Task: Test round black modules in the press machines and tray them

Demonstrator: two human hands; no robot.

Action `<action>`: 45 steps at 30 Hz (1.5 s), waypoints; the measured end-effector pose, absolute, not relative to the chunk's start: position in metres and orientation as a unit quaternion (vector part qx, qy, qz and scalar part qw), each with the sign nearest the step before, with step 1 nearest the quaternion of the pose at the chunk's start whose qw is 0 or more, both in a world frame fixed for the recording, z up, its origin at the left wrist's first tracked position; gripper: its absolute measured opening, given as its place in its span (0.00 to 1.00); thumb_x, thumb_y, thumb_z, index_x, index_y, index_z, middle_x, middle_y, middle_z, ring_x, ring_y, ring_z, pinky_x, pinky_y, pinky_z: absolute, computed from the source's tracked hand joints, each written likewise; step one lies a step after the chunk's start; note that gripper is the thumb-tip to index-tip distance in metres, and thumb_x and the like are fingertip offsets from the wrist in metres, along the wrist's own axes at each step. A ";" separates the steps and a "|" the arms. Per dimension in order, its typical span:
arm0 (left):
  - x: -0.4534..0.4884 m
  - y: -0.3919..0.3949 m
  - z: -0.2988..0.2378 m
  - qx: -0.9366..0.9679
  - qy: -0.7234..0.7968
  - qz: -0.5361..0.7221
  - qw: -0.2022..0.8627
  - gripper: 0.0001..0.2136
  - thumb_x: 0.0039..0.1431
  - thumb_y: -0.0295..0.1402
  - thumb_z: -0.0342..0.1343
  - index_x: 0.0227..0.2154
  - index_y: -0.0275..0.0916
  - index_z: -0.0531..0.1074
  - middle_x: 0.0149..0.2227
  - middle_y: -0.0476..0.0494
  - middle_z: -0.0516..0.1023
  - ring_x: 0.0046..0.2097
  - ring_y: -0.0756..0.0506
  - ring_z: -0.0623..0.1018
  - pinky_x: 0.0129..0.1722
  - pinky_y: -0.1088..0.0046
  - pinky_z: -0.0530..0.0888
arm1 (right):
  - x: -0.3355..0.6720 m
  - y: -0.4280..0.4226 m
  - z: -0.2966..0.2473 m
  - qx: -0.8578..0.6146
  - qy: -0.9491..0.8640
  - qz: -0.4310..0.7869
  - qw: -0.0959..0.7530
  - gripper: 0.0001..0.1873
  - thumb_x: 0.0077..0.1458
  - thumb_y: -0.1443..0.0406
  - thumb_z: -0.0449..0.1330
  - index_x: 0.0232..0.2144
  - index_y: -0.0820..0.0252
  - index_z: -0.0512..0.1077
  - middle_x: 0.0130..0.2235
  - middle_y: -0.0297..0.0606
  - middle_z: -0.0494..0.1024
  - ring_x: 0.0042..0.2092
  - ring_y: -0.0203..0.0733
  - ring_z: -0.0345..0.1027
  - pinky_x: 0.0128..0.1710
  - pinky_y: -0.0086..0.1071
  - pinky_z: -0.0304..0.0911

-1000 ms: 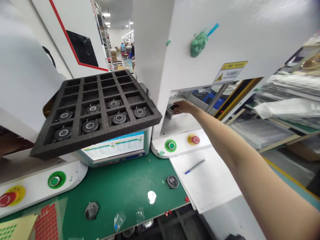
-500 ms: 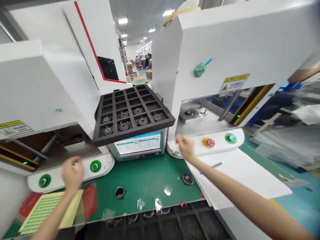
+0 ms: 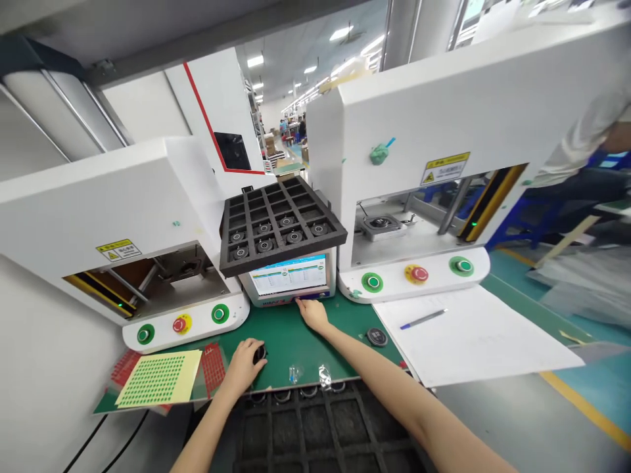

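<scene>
My left hand [image 3: 244,366] is curled around a round black watch case [image 3: 259,353] on the green tabletop, its fingers covering part of it. My right hand [image 3: 313,315] reaches to the lower edge of a small monitor [image 3: 290,276]; one fingertip touches the bezel, the other fingers are folded in, and I see nothing held. To the right of my right forearm lies another round black watch part [image 3: 376,337]. Above the monitor a black compartment tray [image 3: 283,253] holds several round black parts in its nearer cells.
White press machines [image 3: 190,197] [image 3: 424,112] flank the monitor, with green and red buttons on their bases. Paper sheets with a pen [image 3: 424,319] lie right, a green-dotted sticker sheet [image 3: 160,379] left. Another black tray [image 3: 305,427] sits below the table edge. A person's sleeve [image 3: 582,138] shows far right.
My left hand has come down from the left press onto the watch case. My right hand has left the right press's base for the monitor's lower edge. The camera view has shifted.
</scene>
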State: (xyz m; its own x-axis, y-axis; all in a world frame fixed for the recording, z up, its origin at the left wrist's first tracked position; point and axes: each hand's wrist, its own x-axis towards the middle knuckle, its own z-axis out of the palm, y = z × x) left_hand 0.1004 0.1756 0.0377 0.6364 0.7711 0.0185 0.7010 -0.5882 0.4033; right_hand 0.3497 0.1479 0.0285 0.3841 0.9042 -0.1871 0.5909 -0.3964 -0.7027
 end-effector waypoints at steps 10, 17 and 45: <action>0.117 0.128 0.094 0.819 0.468 0.263 0.205 0.14 0.57 0.29 0.62 0.45 0.33 0.70 0.40 0.42 0.77 0.39 0.46 0.79 0.40 0.65 0.79 | 0.323 0.092 0.098 -0.671 -0.469 0.412 0.400 0.16 0.63 0.59 0.58 0.49 0.62 0.70 0.48 0.40 0.75 0.44 0.42 0.73 0.42 0.40 0.72; 0.101 0.000 0.157 0.828 0.318 0.445 0.121 0.18 0.52 0.28 0.62 0.47 0.41 0.70 0.45 0.40 0.74 0.48 0.41 0.78 0.49 0.60 0.77 | 0.252 -0.036 0.133 -0.534 -0.477 0.417 0.559 0.15 0.55 0.55 0.63 0.38 0.60 0.76 0.38 0.40 0.81 0.41 0.43 0.76 0.38 0.35 0.73; 0.078 -0.076 0.183 0.874 0.088 0.475 -0.051 0.14 0.58 0.19 0.57 0.45 0.39 0.77 0.36 0.48 0.83 0.45 0.48 0.80 0.55 0.69 0.72 | 0.244 -0.135 0.197 -0.465 -0.362 0.470 0.657 0.08 0.47 0.63 0.69 0.33 0.57 0.82 0.30 0.38 0.85 0.30 0.39 0.79 0.30 0.26 0.75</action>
State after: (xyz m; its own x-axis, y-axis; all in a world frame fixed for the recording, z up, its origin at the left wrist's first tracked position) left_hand 0.0776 -0.0764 0.1833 0.5341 0.1057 0.8388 0.2025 -0.9793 -0.0056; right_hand 0.2438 -0.1346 0.1965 0.2954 0.9546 0.0390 -0.2817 0.1260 -0.9512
